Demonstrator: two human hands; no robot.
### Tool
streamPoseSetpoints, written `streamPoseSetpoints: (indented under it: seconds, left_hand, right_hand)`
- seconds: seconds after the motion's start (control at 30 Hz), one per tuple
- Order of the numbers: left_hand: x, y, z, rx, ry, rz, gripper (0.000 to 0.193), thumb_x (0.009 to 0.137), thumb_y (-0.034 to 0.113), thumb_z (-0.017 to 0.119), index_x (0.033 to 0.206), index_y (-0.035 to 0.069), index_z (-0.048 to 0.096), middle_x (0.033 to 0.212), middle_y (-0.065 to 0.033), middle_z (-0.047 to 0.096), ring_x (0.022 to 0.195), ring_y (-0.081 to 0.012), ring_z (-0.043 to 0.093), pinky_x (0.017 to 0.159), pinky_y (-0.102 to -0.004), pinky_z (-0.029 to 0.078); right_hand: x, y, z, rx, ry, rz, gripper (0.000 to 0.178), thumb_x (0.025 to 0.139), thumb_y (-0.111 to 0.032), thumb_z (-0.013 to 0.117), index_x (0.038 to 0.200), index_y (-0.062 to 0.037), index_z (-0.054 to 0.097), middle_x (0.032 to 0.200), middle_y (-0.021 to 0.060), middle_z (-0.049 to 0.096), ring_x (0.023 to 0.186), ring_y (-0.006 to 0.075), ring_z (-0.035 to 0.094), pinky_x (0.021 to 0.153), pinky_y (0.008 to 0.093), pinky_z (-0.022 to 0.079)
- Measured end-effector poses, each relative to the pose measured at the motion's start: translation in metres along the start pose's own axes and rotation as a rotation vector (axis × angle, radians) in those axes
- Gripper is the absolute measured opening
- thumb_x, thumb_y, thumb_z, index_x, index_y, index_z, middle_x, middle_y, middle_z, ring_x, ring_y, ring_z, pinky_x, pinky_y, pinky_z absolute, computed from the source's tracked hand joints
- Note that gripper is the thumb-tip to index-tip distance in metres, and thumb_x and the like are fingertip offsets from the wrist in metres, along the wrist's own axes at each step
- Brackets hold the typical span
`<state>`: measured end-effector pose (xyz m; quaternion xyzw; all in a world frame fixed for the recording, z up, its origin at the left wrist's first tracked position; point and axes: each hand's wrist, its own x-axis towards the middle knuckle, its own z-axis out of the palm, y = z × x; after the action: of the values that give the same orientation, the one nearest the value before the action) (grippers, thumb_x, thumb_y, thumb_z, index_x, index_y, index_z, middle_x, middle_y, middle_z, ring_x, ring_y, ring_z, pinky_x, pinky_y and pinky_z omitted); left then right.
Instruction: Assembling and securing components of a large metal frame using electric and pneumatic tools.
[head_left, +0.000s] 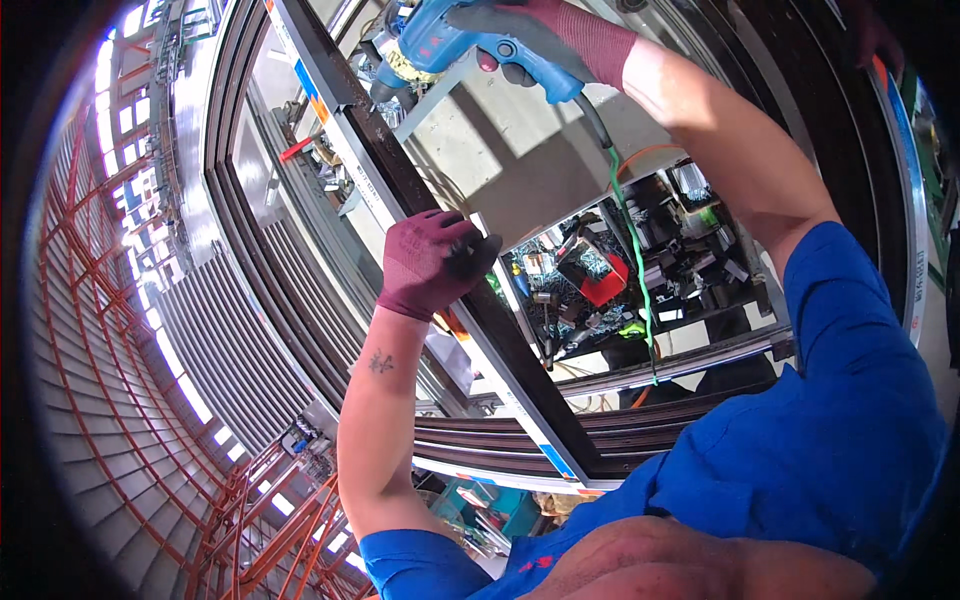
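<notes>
My right hand (560, 38), in a maroon glove with a dark palm, grips a blue power drill (438, 40) at the top of the view. The drill's nose points left and down, close beside a dark metal frame bar (385, 165) with a printed white strip along its edge. Whether the tip touches the bar cannot be made out. My left hand (430, 262), gloved alike, is closed over the middle of that bar; its fingertips are partly hidden. A green cord (632, 235) hangs from the drill's handle.
Below the frame, a tray (590, 270) holds loose screws, a red box (605, 282) and dark metal parts. Long dark frame profiles (245, 195) surround the bar. Ribbed metal strips (235, 345) lie at the left. A teal bin (515, 510) sits near my body.
</notes>
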<state>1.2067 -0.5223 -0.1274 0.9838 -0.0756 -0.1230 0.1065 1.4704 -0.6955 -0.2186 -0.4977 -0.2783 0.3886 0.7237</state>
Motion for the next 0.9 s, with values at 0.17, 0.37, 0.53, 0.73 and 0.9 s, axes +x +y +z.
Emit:
streamPoseSetpoints:
  seconds: [0.17,0.37,0.53,0.73,0.9]
  left_hand:
    - [-0.002,-0.001,0.001,-0.027,0.041,0.025,0.024,0.08,0.026,0.092,0.074,0.016,0.071,0.072,-0.0041,0.066,0.069,-0.0292,0.068,0.06,-0.0431,0.054]
    - [-0.005,-0.004,0.003,0.018,0.012,0.016,0.025,0.081,0.027,0.09,0.072,0.016,0.07,0.073,-0.0045,0.066,0.071,-0.0297,0.069,0.06,-0.0437,0.055]
    - [0.002,-0.001,-0.003,0.055,-0.028,0.029,0.023,0.08,0.025,0.089,0.071,0.016,0.07,0.072,-0.0049,0.065,0.071,-0.0305,0.069,0.061,-0.0439,0.055]
    - [-0.002,-0.006,0.0,-0.051,0.065,0.011,0.027,0.083,0.029,0.089,0.07,0.017,0.069,0.072,-0.0034,0.067,0.07,-0.0292,0.069,0.06,-0.0427,0.055]
    - [-0.005,-0.003,0.003,-0.067,0.09,-0.002,0.025,0.083,0.028,0.09,0.072,0.018,0.07,0.074,-0.0024,0.069,0.071,-0.0288,0.07,0.061,-0.0423,0.056]
  right_hand:
    - [-0.013,-0.021,0.002,0.064,-0.014,0.211,0.056,0.108,-0.059,0.069,0.14,-0.0124,0.073,0.101,-0.0046,0.07,0.082,0.0061,0.062,0.071,0.0249,0.05]
    - [-0.013,-0.017,0.002,0.187,-0.016,0.186,0.054,0.108,-0.058,0.07,0.135,-0.012,0.075,0.092,-0.0052,0.067,0.071,0.0062,0.058,0.06,0.0247,0.046]
    - [0.024,0.057,-0.012,0.304,-0.044,0.064,0.043,0.112,-0.047,0.069,0.135,-0.0117,0.075,0.101,-0.0076,0.072,0.08,0.0043,0.062,0.067,0.0226,0.049]
    - [0.024,0.044,0.003,0.264,0.01,0.215,0.052,0.105,-0.065,0.068,0.117,-0.0145,0.071,0.086,-0.0025,0.068,0.066,0.0073,0.057,0.053,0.0267,0.045]
    - [0.021,0.041,0.004,0.22,0.042,0.329,0.055,0.103,-0.068,0.068,0.112,-0.0138,0.068,0.084,-0.0039,0.065,0.067,0.0071,0.057,0.053,0.0263,0.045]
